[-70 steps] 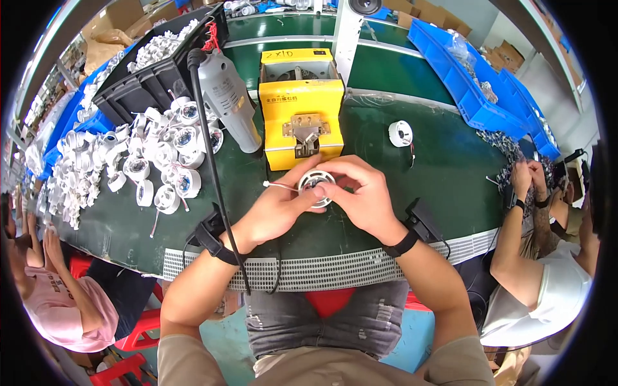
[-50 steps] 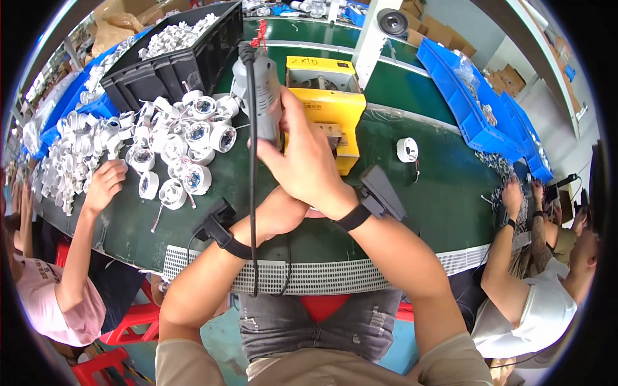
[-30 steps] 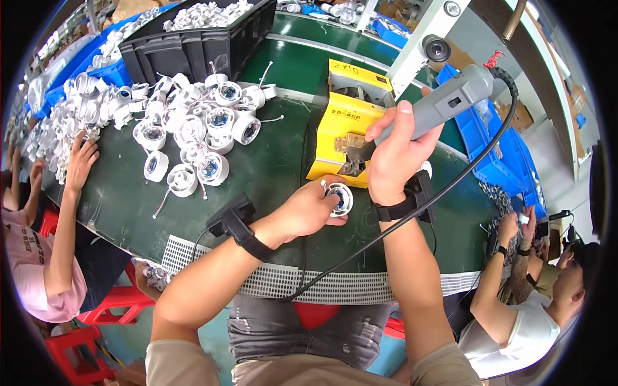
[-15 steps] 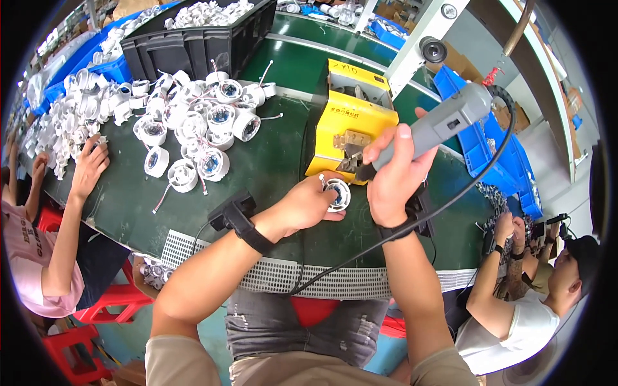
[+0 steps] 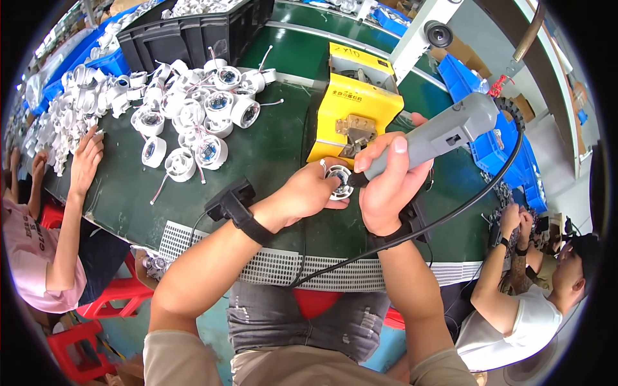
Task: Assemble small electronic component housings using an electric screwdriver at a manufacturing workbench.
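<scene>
My left hand [image 5: 308,195] is closed on a round white plastic housing [image 5: 339,183] with a small circuit board inside. A grey electric screwdriver [image 5: 444,136] with a black cable lies in the grip of my right hand [image 5: 388,183]. Its dark nose meets the right side of the housing; whether the bit sits on a screw cannot be made out. Just beyond both hands stands a yellow screw feeder [image 5: 358,106] with a metal outlet block at its front.
Many white housings [image 5: 208,152], some with wires, are heaped at the left on the green bench [image 5: 264,168]. Behind them stands a black crate [image 5: 193,35]. Blue bins [image 5: 499,154] are at the right. Co-workers sit on both sides, one reaching a hand [image 5: 85,157] into the heap.
The screwdriver's nose has come away from the feeder's outlet, toward me, and down to the housing. My left hand still holds the housing in nearly the same place.
</scene>
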`<action>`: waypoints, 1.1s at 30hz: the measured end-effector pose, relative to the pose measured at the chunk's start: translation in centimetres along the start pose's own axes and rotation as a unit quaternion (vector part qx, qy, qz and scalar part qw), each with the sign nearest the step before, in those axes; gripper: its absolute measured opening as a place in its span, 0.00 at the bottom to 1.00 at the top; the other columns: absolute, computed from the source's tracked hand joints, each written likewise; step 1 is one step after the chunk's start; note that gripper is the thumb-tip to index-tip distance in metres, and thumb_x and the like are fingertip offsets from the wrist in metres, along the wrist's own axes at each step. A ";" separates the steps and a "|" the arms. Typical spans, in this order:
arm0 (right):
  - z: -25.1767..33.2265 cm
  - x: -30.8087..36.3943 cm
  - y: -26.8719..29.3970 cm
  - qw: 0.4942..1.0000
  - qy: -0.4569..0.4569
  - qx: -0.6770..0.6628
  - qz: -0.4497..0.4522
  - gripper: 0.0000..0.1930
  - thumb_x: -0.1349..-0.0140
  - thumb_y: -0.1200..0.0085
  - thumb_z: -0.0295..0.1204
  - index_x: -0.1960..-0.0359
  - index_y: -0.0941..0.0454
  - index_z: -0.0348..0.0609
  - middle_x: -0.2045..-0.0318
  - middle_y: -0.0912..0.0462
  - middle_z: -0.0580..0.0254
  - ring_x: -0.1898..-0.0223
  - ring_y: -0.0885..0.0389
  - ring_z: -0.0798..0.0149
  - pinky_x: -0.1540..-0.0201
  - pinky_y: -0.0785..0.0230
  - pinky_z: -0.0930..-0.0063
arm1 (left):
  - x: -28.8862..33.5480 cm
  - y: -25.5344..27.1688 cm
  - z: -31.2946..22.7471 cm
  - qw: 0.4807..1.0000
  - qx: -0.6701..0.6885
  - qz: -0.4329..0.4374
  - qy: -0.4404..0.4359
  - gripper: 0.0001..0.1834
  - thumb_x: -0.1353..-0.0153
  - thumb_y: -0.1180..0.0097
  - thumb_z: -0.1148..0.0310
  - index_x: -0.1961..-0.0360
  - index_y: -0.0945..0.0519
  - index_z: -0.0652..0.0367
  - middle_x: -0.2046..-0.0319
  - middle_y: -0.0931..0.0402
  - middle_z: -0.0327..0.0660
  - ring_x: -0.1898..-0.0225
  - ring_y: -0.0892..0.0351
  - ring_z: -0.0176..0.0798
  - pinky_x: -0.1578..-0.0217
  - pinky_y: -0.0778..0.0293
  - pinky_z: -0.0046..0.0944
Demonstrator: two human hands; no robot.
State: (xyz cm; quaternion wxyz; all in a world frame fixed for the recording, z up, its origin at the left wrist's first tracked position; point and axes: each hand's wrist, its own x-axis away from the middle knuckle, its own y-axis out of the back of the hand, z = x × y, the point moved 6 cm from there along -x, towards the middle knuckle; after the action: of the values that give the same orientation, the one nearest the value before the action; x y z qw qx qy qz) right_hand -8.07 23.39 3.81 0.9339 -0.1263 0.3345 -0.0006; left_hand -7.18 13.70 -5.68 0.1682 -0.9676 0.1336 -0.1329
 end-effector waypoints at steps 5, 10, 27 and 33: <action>-0.2 -0.1 -0.1 1.000 -0.004 -0.004 -0.001 0.22 0.35 0.58 0.33 0.44 0.47 0.35 0.81 0.30 0.60 0.83 0.31 0.68 0.79 0.34 0.75 | 0.1 0.0 -0.2 1.000 -0.005 0.021 0.012 0.19 0.33 0.60 0.76 0.42 0.37 0.72 0.50 0.31 0.48 0.52 0.24 0.41 0.50 0.21 0.40; -0.2 0.0 -0.2 1.000 0.008 -0.002 0.008 0.22 0.35 0.57 0.34 0.44 0.47 0.35 0.81 0.30 0.59 0.83 0.31 0.68 0.79 0.33 0.75 | 0.0 0.0 0.0 1.000 0.006 0.021 0.007 0.19 0.33 0.60 0.77 0.43 0.37 0.73 0.50 0.31 0.48 0.52 0.24 0.41 0.50 0.21 0.40; -0.4 0.3 0.0 0.999 0.010 -0.024 0.033 0.24 0.36 0.54 0.33 0.44 0.46 0.36 0.80 0.29 0.60 0.83 0.31 0.69 0.80 0.33 0.75 | -0.1 0.1 0.1 1.000 -0.002 0.005 0.004 0.15 0.34 0.63 0.77 0.47 0.33 0.69 0.57 0.27 0.48 0.59 0.21 0.40 0.57 0.19 0.38; -0.4 0.1 -0.1 0.999 0.012 -0.019 0.031 0.23 0.37 0.54 0.33 0.44 0.46 0.35 0.81 0.30 0.60 0.83 0.31 0.69 0.80 0.33 0.75 | -0.2 0.2 0.2 1.000 0.006 0.002 0.006 0.16 0.33 0.62 0.76 0.47 0.33 0.69 0.57 0.27 0.48 0.59 0.21 0.40 0.56 0.19 0.38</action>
State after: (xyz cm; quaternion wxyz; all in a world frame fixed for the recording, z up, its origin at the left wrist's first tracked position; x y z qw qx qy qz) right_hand -8.20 23.22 3.44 0.9269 -0.1339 0.3490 0.0333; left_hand -7.36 13.67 -6.02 0.1731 -0.9656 0.1361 -0.1387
